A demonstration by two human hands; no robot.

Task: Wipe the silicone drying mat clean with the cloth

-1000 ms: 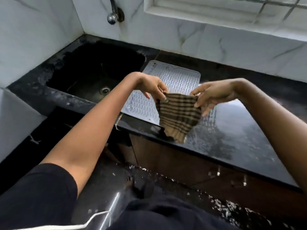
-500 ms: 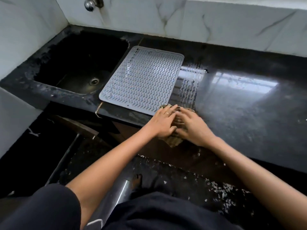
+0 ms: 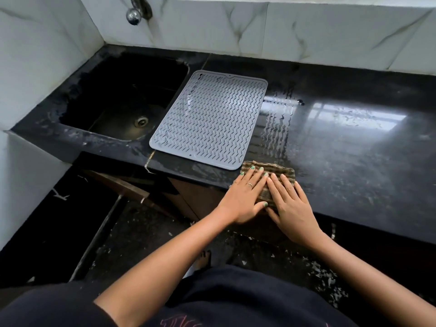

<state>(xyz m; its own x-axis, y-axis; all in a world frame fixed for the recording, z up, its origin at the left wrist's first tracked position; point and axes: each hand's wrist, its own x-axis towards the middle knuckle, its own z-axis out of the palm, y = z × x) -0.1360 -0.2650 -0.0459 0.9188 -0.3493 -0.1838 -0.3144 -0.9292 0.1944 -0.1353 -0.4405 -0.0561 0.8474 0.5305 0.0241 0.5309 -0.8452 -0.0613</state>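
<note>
We see a glossy black stone countertop (image 3: pixel 354 142) — wet in streaks. The grey drying mat (image 3: pixel 210 119) lies flat on it; the striped cloth (image 3: pixel 280 172) at the mat's five o'clock corner.

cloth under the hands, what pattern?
Brown and tan stripes on the folded cloth, seen in the head view; both hands cover most of it.

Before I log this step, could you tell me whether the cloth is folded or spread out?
Folded: the cloth lies as a compact striped pad under the flat left hand and right hand.
</note>
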